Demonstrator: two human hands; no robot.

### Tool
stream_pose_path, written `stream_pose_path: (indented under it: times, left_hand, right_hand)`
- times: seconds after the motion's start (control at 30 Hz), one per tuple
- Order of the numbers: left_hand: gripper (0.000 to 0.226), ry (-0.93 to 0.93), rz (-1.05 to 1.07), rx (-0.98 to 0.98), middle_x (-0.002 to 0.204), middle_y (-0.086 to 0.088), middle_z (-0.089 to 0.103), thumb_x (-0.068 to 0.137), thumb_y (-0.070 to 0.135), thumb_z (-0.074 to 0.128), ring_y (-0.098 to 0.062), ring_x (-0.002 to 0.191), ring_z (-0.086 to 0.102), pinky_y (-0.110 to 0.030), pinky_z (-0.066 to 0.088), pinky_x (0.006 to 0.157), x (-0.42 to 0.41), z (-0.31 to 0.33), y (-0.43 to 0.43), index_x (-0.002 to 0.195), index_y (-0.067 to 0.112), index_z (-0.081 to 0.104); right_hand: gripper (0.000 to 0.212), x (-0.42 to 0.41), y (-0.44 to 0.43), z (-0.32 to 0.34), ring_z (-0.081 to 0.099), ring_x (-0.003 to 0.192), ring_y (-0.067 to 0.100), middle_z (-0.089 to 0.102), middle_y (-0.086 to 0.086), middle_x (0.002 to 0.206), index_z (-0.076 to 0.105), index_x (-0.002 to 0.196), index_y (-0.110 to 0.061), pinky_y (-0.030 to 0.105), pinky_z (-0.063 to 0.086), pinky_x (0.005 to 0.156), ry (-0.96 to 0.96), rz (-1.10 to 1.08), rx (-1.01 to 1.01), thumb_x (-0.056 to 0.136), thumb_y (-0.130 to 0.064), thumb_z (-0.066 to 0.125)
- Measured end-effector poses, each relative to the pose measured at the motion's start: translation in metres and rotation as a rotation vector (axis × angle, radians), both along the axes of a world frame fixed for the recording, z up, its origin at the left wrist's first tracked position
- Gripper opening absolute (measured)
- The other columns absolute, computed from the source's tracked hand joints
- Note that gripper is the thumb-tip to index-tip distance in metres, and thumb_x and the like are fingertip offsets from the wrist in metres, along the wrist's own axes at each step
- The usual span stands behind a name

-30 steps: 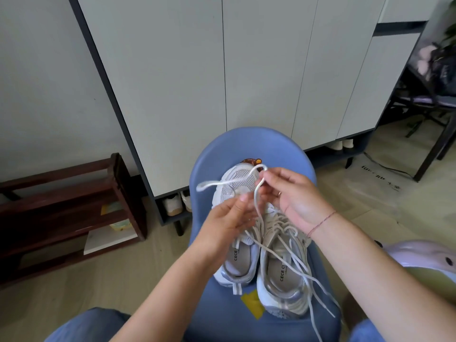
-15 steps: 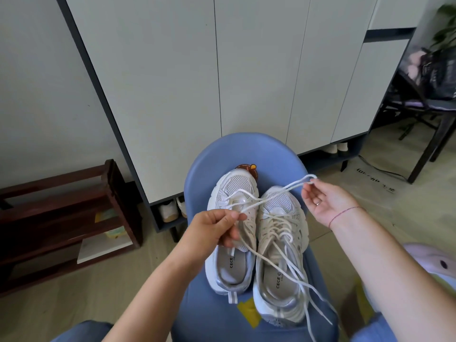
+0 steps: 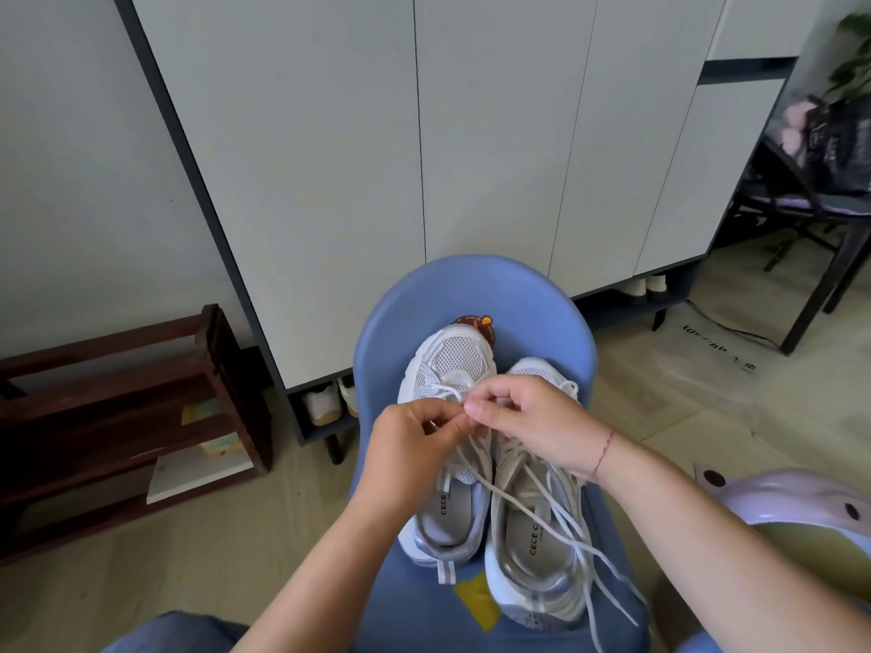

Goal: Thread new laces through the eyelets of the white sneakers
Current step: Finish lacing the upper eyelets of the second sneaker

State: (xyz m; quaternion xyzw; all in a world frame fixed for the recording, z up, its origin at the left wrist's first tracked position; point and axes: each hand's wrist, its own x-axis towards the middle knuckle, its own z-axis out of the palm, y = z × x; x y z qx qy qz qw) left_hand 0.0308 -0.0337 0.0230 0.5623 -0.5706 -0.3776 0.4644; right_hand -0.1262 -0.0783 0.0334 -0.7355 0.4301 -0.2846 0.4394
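Left hand (image 3: 414,443) and right hand (image 3: 530,421) meet over the left sneaker (image 3: 455,358); curled fingers (image 3: 477,410) seemingly pinch its lace (image 3: 443,387).

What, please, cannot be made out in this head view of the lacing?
Head view: which eyelet the white lace enters on the white mesh sneaker; the left hand and right hand, pinching it, cover it.
The second sneaker's front eyelets: under the right hand.
Loose lace ends: cut off by the bottom edge.
Round brown sticker's print: too small.
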Motion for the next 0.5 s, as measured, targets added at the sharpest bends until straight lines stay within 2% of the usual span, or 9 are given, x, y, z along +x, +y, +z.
stream_pose_path:
  times: [0.1, 0.17, 0.23, 0.37, 0.43, 0.5]
  left_hand:
    - [0.014, -0.031, 0.047, -0.012, 0.056, 0.011, 0.059, 0.083, 0.028, 0.072, 0.001, 0.048, 0.044, -0.010, 0.036, 0.050, -0.001, -0.005, -0.004, 0.071, 0.020, 0.072]
    - [0.016, -0.045, 0.064, -0.005, 0.071, 0.004, 0.066, 0.083, 0.035, 0.070, 0.000, 0.056, 0.049, -0.011, 0.041, 0.056, 0.000, -0.010, -0.007, 0.075, 0.022, 0.072]
    - [0.017, -0.080, 0.075, -0.003, 0.076, 0.002, 0.068, 0.088, 0.039, 0.064, -0.001, 0.059, 0.049, -0.012, 0.041, 0.059, 0.000, -0.013, -0.010, 0.080, 0.026, 0.071]
    - [0.013, -0.154, 0.063, -0.025, 0.080, -0.005, 0.069, 0.092, 0.033, 0.060, -0.004, 0.056, 0.043, -0.021, 0.043, 0.058, -0.001, -0.014, -0.013, 0.086, 0.031, 0.071]
    - [0.016, -0.193, 0.046, -0.046, 0.080, -0.009, 0.068, 0.094, 0.031, 0.058, -0.006, 0.056, 0.043, -0.028, 0.045, 0.062, -0.003, -0.015, -0.013, 0.084, 0.039, 0.069]
    - [0.020, -0.199, 0.038, -0.050, 0.077, -0.010, 0.067, 0.094, 0.033, 0.057, -0.006, 0.055, 0.041, -0.027, 0.044, 0.060, -0.004, -0.014, -0.014, 0.084, 0.048, 0.065]
  right_hand:
    - [0.014, -0.006, -0.006, 0.000, 0.051, 0.057, -0.006, 0.060, -0.013, 0.066, 0.069, 0.091, -0.006, 0.008, 0.038, 0.058, -0.034, 0.008, 0.057, 0.091, -0.017, 0.060]
    - [0.006, -0.012, -0.010, 0.000, 0.056, 0.063, -0.007, 0.064, -0.011, 0.071, 0.068, 0.083, -0.011, 0.009, 0.042, 0.063, -0.025, -0.019, 0.078, 0.088, -0.012, 0.064]
    - [0.010, -0.021, -0.015, 0.001, 0.059, 0.070, 0.001, 0.066, -0.006, 0.076, 0.066, 0.077, -0.017, 0.017, 0.048, 0.072, 0.052, -0.087, 0.057, 0.086, -0.014, 0.066]
    - [0.016, -0.043, -0.027, 0.001, 0.059, 0.071, 0.021, 0.068, 0.010, 0.077, 0.067, 0.078, -0.008, 0.029, 0.047, 0.070, 0.238, -0.397, -0.058, 0.089, -0.019, 0.062]
    - [0.021, -0.056, -0.030, 0.009, 0.056, 0.070, 0.023, 0.066, 0.013, 0.076, 0.067, 0.079, -0.002, 0.030, 0.044, 0.065, 0.217, -0.537, -0.138, 0.090, -0.019, 0.060]
    - [0.020, -0.074, -0.033, 0.020, 0.050, 0.063, 0.018, 0.060, 0.008, 0.068, 0.066, 0.079, -0.004, 0.026, 0.038, 0.060, 0.119, -0.649, -0.165, 0.091, -0.018, 0.058]
